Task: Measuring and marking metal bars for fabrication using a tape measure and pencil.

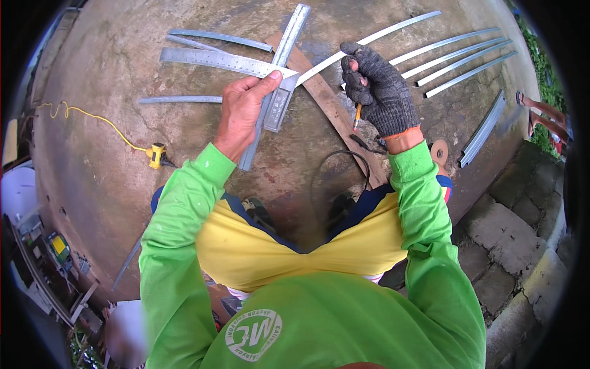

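Our left grip (241, 112) pinching a metal square (278, 112), fingertips hidden beneath, ruled blade (215, 58) pointing left, our right grip (384, 83) clasping a pencil (357, 115), mostly glove-hidden

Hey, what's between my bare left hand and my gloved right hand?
From left hand to right hand, the head view shows the square's handle against a metal strip, then a pale strip's end and a brown board.

Left hand (239, 111) bare, thumb (273, 76) on top; right hand (381, 89) gloved, fingers (357, 92) curled; arms (178, 240) extended forward.
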